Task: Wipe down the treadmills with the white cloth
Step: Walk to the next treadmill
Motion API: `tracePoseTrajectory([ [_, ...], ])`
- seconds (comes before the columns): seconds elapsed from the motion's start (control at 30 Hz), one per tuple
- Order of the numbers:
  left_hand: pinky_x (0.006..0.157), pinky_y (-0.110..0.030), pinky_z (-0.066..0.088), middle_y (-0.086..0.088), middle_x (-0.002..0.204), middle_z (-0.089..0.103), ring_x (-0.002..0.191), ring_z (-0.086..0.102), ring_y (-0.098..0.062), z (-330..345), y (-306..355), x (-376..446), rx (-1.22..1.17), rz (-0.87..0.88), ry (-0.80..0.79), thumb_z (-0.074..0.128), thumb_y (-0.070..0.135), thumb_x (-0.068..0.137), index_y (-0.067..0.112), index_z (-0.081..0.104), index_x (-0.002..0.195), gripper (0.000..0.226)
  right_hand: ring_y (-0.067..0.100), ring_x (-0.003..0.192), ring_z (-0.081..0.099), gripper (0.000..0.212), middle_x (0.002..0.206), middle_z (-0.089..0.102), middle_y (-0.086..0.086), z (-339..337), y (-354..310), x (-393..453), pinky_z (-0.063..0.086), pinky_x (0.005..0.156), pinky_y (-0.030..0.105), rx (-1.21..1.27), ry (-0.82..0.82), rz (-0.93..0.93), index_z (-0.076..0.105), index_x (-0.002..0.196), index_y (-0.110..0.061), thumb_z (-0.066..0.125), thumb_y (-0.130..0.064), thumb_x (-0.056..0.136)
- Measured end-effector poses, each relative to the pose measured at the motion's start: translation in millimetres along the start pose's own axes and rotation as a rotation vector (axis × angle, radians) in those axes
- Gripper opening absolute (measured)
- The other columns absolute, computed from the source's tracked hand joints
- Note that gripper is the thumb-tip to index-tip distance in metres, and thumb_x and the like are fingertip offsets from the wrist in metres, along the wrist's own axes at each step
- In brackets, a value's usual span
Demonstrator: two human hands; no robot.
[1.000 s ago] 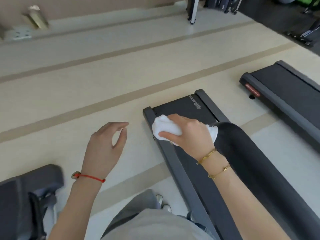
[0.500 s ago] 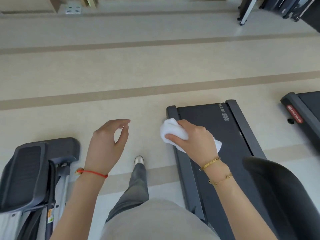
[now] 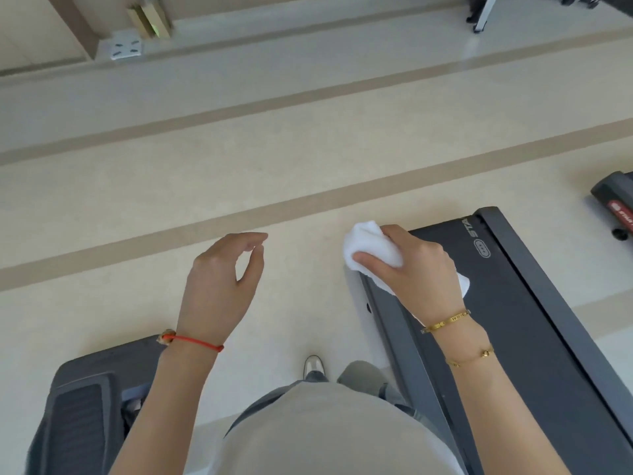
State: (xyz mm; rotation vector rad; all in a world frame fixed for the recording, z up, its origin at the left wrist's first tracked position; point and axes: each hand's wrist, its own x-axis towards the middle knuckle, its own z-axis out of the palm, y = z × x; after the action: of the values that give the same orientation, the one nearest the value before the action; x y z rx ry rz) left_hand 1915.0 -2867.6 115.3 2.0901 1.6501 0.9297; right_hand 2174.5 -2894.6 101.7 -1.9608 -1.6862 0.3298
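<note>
Pale floor (image 3: 239, 173), tan stripes (image 3: 308, 200)

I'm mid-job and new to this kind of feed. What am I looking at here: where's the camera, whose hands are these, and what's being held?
The camera sits on a person's head, looking forward and down, so both arms reach in from the bottom. No robot here. The right hand grips a bunched white cloth at the far left corner of a dark treadmill deck lying on the pale floor. The left hand holds nothing, with loosely curved fingers above the floor. Another machine shows at lower left, and a second treadmill's end at the right edge.
</note>
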Motion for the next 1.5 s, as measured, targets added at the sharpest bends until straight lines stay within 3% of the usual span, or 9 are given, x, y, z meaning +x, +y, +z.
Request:
tracePoseTrajectory([
  [0.1,0.074,-0.008,0.039,0.003,0.105,0.072,0.081,0.062,0.000,3,-14,46,-0.001,0.008,-0.031,0.060,0.009,0.094,0.014,0.072,0.108,0.019,0.022,0.055,0.048,0.040,0.053,0.040,-0.014,4,-6,37,0.036,0.052,0.029,-0.017,0.015,0.020,0.061,0.097,-0.027,0.062,-0.061,0.077],
  [0.3,0.071,0.001,0.033,0.004,0.104,0.071,0.068,0.050,0.021,32,-35,139,-0.031,0.061,-0.082,0.060,0.009,0.094,0.013,0.071,0.107,0.018,0.021,0.052,0.043,0.042,0.050,0.037,-0.016,16,6,113,0.025,0.047,0.026,-0.058,0.058,0.076,0.061,0.096,-0.026,0.064,-0.062,0.076],
  [0.5,0.069,0.000,0.034,0.005,0.103,0.071,0.070,0.051,0.020,83,-46,251,-0.048,0.092,-0.094,0.060,0.011,0.095,0.015,0.072,0.106,0.017,0.021,0.053,0.048,0.045,0.056,0.046,-0.009,31,32,222,0.031,0.050,0.026,-0.053,0.071,0.080,0.063,0.097,-0.022,0.064,-0.062,0.076],
  [0.67,0.069,-0.001,0.034,0.006,0.103,0.072,0.067,0.050,0.020,117,-36,364,-0.064,0.120,-0.075,0.061,0.010,0.095,0.015,0.072,0.107,0.018,0.018,0.052,0.046,0.044,0.053,0.040,-0.015,23,50,334,0.027,0.047,0.024,-0.037,0.104,0.075,0.062,0.096,-0.022,0.063,-0.062,0.077],
  [0.87,0.075,0.000,0.035,0.006,0.105,0.071,0.073,0.053,0.018,154,-25,483,-0.069,0.158,-0.072,0.060,0.010,0.095,0.014,0.071,0.108,0.018,0.017,0.051,0.046,0.042,0.054,0.042,-0.014,14,70,456,0.035,0.051,0.027,-0.032,0.140,0.091,0.061,0.097,-0.026,0.063,-0.063,0.077],
  [0.97,0.078,-0.001,0.037,0.006,0.106,0.072,0.082,0.059,0.008,177,-23,531,-0.084,0.163,-0.092,0.059,0.011,0.095,0.015,0.071,0.108,0.018,0.006,0.047,0.043,0.041,0.052,0.040,-0.017,12,82,499,0.031,0.046,0.021,-0.022,0.160,0.121,0.061,0.096,-0.027,0.063,-0.063,0.077],
  [1.07,0.080,-0.004,0.040,0.007,0.107,0.072,0.093,0.064,-0.003,207,-22,579,-0.097,0.190,-0.151,0.058,0.014,0.096,0.016,0.071,0.109,0.018,0.010,0.048,0.043,0.039,0.051,0.040,-0.017,15,100,531,0.029,0.046,0.022,-0.035,0.164,0.179,0.058,0.093,-0.031,0.060,-0.067,0.077],
  [1.2,0.088,-0.011,0.045,0.009,0.108,0.071,0.099,0.064,-0.003,255,-13,655,-0.137,0.258,-0.264,0.057,0.016,0.096,0.018,0.071,0.111,0.020,0.017,0.053,0.048,0.041,0.053,0.045,-0.014,19,137,568,0.032,0.048,0.027,-0.074,0.211,0.305,0.056,0.092,-0.032,0.057,-0.070,0.076],
  [1.5,0.088,0.000,0.036,0.010,0.104,0.071,0.098,0.062,0.000,360,41,851,-0.195,0.554,-0.433,0.058,0.016,0.096,0.019,0.071,0.109,0.018,0.024,0.061,0.056,0.046,0.062,0.056,-0.006,5,184,699,0.045,0.053,0.034,-0.074,0.436,0.576,0.060,0.096,-0.028,0.054,-0.069,0.075],
])
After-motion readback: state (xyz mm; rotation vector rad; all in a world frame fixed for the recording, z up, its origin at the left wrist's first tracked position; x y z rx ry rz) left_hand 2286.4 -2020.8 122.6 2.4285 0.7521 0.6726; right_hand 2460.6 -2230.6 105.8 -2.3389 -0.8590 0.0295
